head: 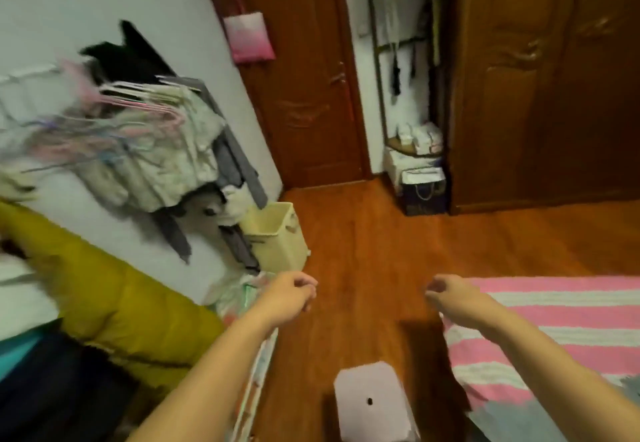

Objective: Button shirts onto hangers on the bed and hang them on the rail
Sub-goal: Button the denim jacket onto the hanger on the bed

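Both hands hang in front of me over the wooden floor and hold nothing. My left hand (292, 294) has loosely curled fingers, and so does my right hand (450, 292). The bed (568, 323), covered in a pink and white striped blanket, lies at the lower right, just under my right forearm. On the left a rail (24, 76) along the white wall carries several pastel hangers (104, 122) and pale crumpled shirts (162, 164). The picture is blurred.
A cream bin (277, 233) stands on the floor by the hanging clothes. A pale stool (374, 403) sits below my hands. A mustard coat (114, 299) lies at the left. Brown doors (301, 95) and a wardrobe (540, 95) fill the back.
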`<act>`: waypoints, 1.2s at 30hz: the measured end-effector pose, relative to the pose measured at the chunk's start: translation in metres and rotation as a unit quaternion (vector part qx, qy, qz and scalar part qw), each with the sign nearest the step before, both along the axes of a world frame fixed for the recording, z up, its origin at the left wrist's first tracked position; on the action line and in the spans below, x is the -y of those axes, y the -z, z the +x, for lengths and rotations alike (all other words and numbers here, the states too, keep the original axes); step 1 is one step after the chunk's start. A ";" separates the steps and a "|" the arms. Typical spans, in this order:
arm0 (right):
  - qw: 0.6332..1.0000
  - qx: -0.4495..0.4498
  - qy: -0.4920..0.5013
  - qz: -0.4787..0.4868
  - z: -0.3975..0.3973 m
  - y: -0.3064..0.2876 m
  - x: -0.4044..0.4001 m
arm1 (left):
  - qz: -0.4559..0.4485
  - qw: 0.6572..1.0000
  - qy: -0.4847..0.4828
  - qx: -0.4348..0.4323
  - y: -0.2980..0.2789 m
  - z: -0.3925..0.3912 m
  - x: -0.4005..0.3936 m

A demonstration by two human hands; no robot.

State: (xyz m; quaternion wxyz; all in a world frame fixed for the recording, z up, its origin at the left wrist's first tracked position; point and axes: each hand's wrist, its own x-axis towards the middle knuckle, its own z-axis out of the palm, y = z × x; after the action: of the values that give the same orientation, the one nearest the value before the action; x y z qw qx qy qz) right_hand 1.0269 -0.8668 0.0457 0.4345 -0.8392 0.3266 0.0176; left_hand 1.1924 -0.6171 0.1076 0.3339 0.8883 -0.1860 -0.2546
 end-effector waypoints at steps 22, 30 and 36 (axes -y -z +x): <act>0.902 0.213 -0.331 -0.178 0.451 -0.227 -0.202 | 0.255 0.828 -0.094 0.491 -0.235 0.232 -0.187; 0.905 0.235 -0.331 -0.129 0.561 -0.250 -0.248 | 0.362 0.818 -0.100 0.435 -0.262 0.242 -0.236; 0.903 0.250 -0.294 -0.187 0.634 -0.253 -0.290 | 0.374 0.834 -0.079 0.398 -0.280 0.286 -0.237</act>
State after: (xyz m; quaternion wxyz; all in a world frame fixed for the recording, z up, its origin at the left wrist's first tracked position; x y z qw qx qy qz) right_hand 1.6612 -0.5767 0.2990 0.3125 -0.9396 -0.0571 -0.1273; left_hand 1.4787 -0.3804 0.3873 -0.1077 0.9818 -0.1221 0.0979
